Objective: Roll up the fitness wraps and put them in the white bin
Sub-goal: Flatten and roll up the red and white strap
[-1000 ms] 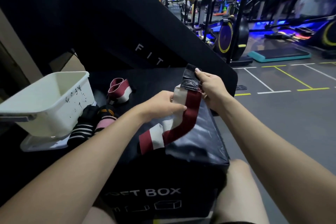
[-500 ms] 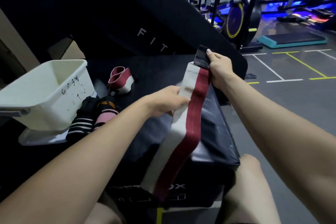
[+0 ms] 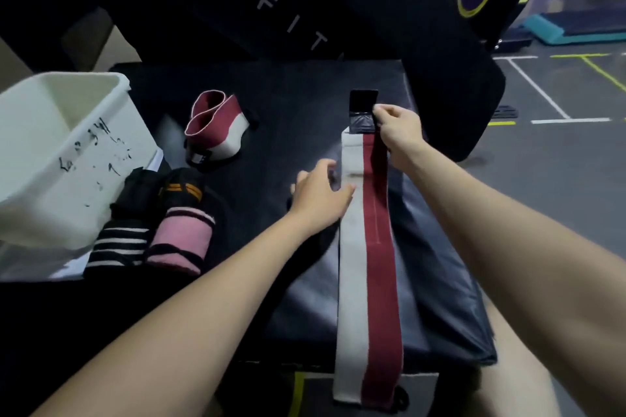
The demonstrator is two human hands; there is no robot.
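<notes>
Stretched flat since a moment ago, the soft, light wrap [image 3: 367, 247] is laid along the black box [image 3: 440, 298], pinched at its black tab by the right hand [image 3: 398, 130], pressed by the left hand's [image 3: 318, 195] relaxed fingers, best rolled from that tab.

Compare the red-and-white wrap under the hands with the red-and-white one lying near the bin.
The wrap under the hands lies stretched out flat along the black box; the other wrap sits in loose loops. The right hand pinches the first at its black end, the left hand touches its edge; nothing touches the second. Both share red-and-white stripes.
</notes>
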